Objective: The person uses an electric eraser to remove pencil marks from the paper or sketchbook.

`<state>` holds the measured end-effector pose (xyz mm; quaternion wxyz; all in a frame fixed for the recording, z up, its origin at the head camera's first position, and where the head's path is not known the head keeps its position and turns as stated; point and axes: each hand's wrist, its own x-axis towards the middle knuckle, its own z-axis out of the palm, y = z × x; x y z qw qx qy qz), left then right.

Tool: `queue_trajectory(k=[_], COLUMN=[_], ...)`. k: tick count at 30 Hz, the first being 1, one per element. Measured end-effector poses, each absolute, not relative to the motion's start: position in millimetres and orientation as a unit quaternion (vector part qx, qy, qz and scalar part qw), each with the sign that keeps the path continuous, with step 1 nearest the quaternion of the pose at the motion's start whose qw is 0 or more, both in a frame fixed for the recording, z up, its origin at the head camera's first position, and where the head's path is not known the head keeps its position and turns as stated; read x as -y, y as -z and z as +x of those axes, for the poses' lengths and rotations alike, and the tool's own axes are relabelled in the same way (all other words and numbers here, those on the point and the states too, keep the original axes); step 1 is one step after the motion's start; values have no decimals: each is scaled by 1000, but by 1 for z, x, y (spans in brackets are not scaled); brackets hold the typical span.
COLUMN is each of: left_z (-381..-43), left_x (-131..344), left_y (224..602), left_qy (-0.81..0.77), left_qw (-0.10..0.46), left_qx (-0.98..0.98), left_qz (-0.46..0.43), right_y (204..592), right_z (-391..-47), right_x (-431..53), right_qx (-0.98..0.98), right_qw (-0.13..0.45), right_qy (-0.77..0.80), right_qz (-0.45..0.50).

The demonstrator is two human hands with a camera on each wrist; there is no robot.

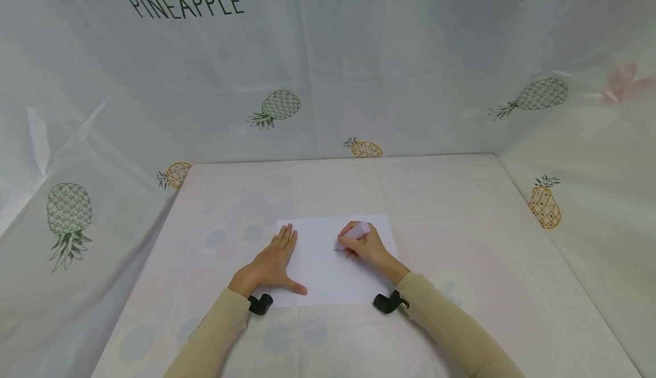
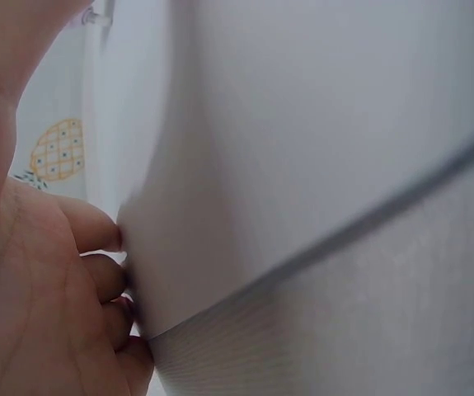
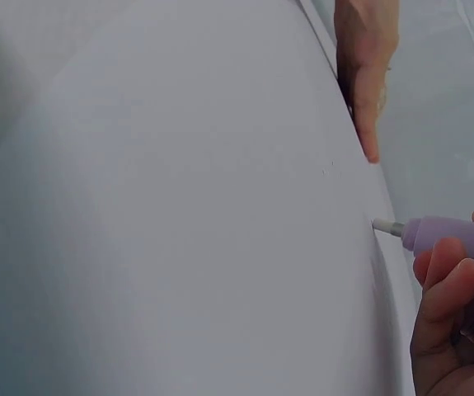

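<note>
A white sheet of paper lies flat on the covered table. My left hand rests on its left edge, fingers straight and thumb spread wide. In the left wrist view, the fingertips press down by the paper's edge. My right hand grips a thick lilac marker over the right half of the sheet. In the right wrist view, the marker's pale tip beyond a grey collar meets the paper. A few tiny dark marks show on the sheet nearby.
A pale cloth with faint coloured dots covers the table. Around the back and sides hangs a white curtain printed with pineapples. Each wrist carries a black camera mount, the left mount just beside the paper's lower left corner.
</note>
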<state>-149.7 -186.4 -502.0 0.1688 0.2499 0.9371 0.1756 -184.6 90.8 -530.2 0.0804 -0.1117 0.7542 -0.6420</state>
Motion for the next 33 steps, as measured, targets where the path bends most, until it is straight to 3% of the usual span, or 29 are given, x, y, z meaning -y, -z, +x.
queue_trajectory(k=[15, 33], left_z=[-151, -152], left_x=[190, 188], left_y=[508, 509], left_qy=[-170, -172], left_qw=[171, 179], left_qx=[-939, -938], left_qz=[244, 243], right_y=[530, 531], right_z=[-189, -184], right_x=[-106, -81], right_qx=[-742, -740], right_qw=[101, 86], right_qy=[655, 652], right_qz=[-97, -136])
